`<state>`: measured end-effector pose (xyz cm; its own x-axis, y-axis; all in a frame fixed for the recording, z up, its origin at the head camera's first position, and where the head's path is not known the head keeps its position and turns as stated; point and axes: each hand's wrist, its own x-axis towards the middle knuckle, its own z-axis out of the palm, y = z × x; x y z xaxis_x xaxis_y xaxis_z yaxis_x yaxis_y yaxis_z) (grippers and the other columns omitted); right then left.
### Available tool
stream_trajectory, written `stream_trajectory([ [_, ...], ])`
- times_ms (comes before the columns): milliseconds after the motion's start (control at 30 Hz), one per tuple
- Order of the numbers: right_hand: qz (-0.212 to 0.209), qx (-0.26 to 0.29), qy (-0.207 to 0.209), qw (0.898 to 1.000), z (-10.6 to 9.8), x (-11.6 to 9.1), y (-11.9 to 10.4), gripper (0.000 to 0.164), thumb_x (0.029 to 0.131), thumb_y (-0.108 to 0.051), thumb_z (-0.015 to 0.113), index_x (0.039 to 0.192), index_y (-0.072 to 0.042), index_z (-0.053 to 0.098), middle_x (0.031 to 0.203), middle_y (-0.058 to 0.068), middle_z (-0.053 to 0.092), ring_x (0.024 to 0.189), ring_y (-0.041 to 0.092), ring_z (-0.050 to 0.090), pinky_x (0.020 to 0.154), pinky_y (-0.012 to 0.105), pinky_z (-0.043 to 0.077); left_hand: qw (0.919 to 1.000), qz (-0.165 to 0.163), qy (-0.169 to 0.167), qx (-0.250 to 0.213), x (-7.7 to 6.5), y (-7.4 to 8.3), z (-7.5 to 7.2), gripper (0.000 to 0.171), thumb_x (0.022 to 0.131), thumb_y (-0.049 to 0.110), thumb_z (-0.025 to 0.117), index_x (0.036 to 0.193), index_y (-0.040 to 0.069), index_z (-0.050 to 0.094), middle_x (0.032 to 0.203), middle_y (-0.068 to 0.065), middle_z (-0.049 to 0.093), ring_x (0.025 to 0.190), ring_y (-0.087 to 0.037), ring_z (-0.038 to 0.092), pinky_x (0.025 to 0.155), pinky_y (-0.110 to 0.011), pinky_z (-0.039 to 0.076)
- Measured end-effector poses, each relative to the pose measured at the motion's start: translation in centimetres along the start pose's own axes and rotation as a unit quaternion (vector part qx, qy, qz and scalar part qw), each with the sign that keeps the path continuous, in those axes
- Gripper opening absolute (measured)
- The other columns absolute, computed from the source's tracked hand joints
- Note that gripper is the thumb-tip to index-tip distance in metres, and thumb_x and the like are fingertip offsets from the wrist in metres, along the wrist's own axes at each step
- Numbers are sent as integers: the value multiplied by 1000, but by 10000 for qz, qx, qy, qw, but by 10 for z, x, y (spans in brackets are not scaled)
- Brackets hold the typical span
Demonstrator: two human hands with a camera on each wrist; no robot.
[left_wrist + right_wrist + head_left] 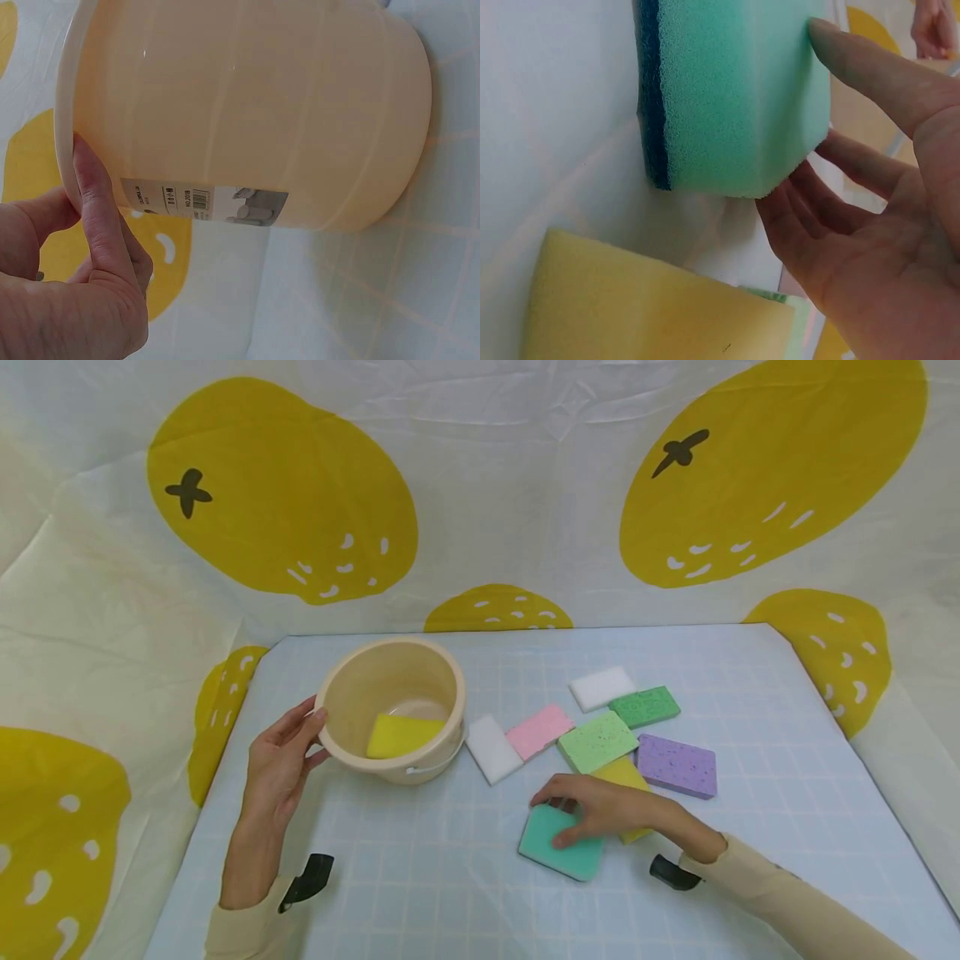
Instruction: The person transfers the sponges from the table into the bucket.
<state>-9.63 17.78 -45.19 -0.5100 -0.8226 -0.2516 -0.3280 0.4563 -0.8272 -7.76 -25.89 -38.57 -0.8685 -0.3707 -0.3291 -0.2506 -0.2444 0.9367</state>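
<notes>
My left hand [276,772] pinches the left rim of a cream bucket [390,679], thumb on one side and fingers on the other. Inside that bucket lies a yellow sponge [403,735]. With its thumb and fingertips, my right hand [603,806] holds a teal sponge [558,852] by its edges, low at the near middle of the table. In the right wrist view, a dark blue scouring layer [652,97] backs the teal sponge. Beside it, partly under the right forearm, is another yellow sponge [624,772].
Right of the bucket lie a white sponge [492,750], a pink sponge [540,732], a light green sponge [597,742] and a purple sponge [677,766]. Farther back are a second white sponge [602,688] and a dark green sponge [645,707]. A white handle [442,763] hangs against the bucket.
</notes>
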Motion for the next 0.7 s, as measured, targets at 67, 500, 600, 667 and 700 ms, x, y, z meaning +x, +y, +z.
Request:
stream_trajectory([
  [67, 39, -28, -9, 10000, 1, -1, -1, 55, 91, -33, 81, 137, -10, 61, 127, -4, 61, 112, 12, 57, 99, 32, 53, 10000, -2, 4, 6, 0, 0, 0, 72, 81, 35, 86, 144, 11, 60, 115, 1, 72, 86, -11, 66, 77, -24, 61],
  [500, 42, 257, -116, 9996, -2, 1, -10, 49, 90, -29, 82, 131, -12, 62, 122, -5, 63, 110, 14, 59, 95, 33, 56, 9999, -45, 57, 102, 0, 0, 0, 68, 83, 36, 84, 144, 14, 61, 122, -2, 70, 91, -15, 65, 79, -25, 61],
  [600, -69, 426, -122, 9990, -5, 0, -12, 46, 92, -25, 80, 132, -10, 64, 125, -3, 65, 111, 18, 61, 96, 35, 56, 9999, -44, 57, 115, -1, 0, 0, 68, 83, 36, 84, 144, 14, 61, 122, -2, 70, 92, -15, 65, 80, -25, 60],
  [667, -159, 542, -142, 9983, -7, 0, -12, 42, 93, -23, 79, 131, -9, 65, 125, -1, 66, 111, 20, 61, 96, 37, 57, 9999, -49, 60, 116, -1, 0, 0, 69, 83, 36, 84, 144, 14, 61, 121, -1, 70, 91, -15, 65, 80, -24, 60],
  [700, -191, 585, -147, 9980, -8, 0, -12, 40, 94, -22, 78, 130, -9, 66, 124, -1, 66, 110, 20, 62, 96, 38, 57, 9999, -52, 65, 111, -1, 0, 0, 69, 83, 36, 84, 144, 15, 61, 121, 0, 70, 91, -15, 65, 79, -24, 60],
])
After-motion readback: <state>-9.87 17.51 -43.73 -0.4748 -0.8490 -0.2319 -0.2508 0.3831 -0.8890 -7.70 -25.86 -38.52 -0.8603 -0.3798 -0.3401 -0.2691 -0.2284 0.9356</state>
